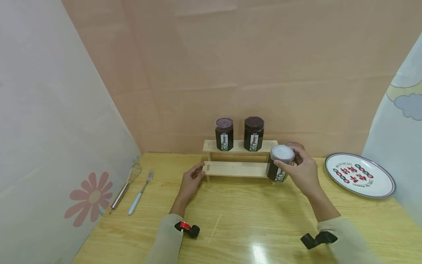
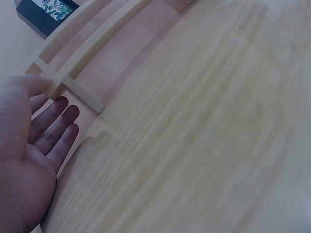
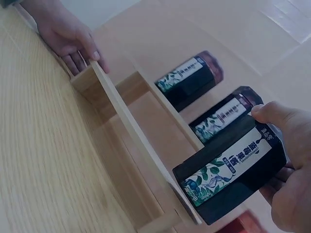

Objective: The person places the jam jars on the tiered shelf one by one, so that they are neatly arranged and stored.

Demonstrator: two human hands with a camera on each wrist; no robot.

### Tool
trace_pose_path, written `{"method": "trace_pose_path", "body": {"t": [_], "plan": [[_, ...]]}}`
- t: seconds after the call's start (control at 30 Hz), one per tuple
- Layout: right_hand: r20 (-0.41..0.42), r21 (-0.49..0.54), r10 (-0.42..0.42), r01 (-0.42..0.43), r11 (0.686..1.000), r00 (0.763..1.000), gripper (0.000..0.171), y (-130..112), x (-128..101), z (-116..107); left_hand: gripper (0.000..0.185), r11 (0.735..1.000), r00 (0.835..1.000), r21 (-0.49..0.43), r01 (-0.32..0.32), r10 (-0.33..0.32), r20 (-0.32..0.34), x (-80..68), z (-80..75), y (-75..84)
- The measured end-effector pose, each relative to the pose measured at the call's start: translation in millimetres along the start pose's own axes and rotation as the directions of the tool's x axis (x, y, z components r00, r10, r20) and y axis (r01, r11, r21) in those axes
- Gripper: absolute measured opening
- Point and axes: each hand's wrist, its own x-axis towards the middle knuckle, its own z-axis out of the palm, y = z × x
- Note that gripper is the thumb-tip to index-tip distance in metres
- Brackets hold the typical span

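Observation:
My right hand (image 1: pixel 301 172) grips a dark jam jar (image 3: pixel 233 170) with a pale lid and a white blueberry label, thumb on one side and fingers on the other. The jar's base is right at the right end of the lower board of a two-step wooden rack (image 1: pixel 235 169). My left hand (image 1: pixel 191 181) holds that board's left end, thumb against it and the other fingers loosely bent below. On the upper step stand two similar jars upright, a left jar (image 1: pixel 224 135) with a purplish lid and a right jar (image 1: pixel 254 135) with a darker lid.
A whisk (image 1: pixel 125 187) and a blue-handled fork (image 1: pixel 141 192) lie on the wooden table (image 1: pixel 237 220) at the left. An oval plate (image 1: pixel 349 161) with red lettering lies at the right. A reddish object (image 3: pixel 240 224) shows partly beneath the held jar in the right wrist view.

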Motion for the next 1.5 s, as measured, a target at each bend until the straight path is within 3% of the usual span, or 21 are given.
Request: {"method": "trace_pose_path", "body": {"t": [0.3,0.63,0.8,1.5], "plan": [[0.046,-0.009,-0.019,0.02,1.0,0.999,0.077,-14.6,-1.7,36.3,0.041,1.0,1.0,-0.009,0.002,-0.002,-0.012,-0.4,-0.1,0.8],[0.045,-0.001,-0.037,0.037,0.999,0.998,0.076,-29.8,2.2,71.2,0.041,1.0,1.0,-0.005,0.009,-0.009,-0.007,0.5,1.1,1.8],[0.074,0.028,0.011,-0.013,1.0,0.997,0.077,-35.5,2.6,88.1,0.041,1.0,1.0,0.003,0.017,-0.017,-0.017,0.2,1.1,-0.5],[0.08,0.108,-0.012,0.003,0.994,0.997,0.074,-59.5,9.2,142.4,0.041,1.0,1.0,-0.007,0.012,-0.012,-0.004,-0.3,0.8,0.5]]}}
